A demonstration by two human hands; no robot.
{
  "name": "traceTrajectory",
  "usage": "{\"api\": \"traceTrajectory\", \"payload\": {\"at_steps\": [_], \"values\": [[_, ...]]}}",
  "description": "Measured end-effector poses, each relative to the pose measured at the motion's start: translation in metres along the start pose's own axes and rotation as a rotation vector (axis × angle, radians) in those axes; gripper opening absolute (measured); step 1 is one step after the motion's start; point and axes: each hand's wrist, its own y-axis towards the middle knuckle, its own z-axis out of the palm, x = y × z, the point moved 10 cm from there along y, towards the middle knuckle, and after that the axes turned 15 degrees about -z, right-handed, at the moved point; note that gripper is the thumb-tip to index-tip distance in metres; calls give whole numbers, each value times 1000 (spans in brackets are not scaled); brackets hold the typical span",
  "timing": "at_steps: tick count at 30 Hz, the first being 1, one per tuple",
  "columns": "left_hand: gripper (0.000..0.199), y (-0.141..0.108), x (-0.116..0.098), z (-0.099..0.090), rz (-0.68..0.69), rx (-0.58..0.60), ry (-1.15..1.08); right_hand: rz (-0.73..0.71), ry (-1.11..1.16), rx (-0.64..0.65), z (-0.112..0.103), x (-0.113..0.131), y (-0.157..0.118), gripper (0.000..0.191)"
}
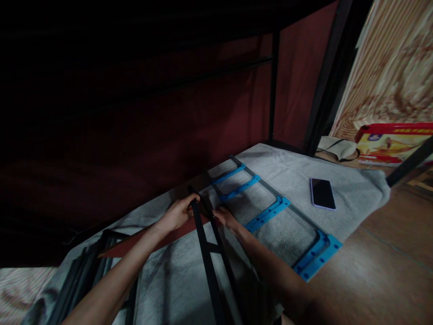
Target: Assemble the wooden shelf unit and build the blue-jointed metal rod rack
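A black ladder-like frame (pixel 206 247), with two long rails and a crosspiece, runs from near my body toward the wall, its far end raised. My left hand (pixel 177 214) is closed round its left rail near the far end. At the right rail my right hand (pixel 227 218) is closed, its fingertips partly hidden by the rail. Beneath the frame and my left forearm lies a reddish-brown board (pixel 179 233). Just right of my right hand, a grey frame with blue corner brackets (pixel 270 214) rests flat on the grey blanket (pixel 287 164).
A phone (pixel 322 194) lies on the blanket at the right. Several dark bars (pixel 83 271) are stacked at the lower left. A dark red curtain (pixel 189 131) hangs behind, beside a black post (pixel 274 90). A red and yellow box (pixel 394 144) stands beyond the blanket.
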Motion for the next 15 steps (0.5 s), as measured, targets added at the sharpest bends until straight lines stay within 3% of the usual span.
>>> {"api": "traceTrajectory", "payload": {"at_steps": [7,12,15], "values": [[34,-2,-3,-1,-2,10,-7,-41,-167,57,3,7,3,22],[34,-3,-3,-2,-3,7,-18,72,69,30,5,-5,-4,31],[34,-4,-4,-2,5,-4,-17,8,35,26,3,4,-1,26]]}}
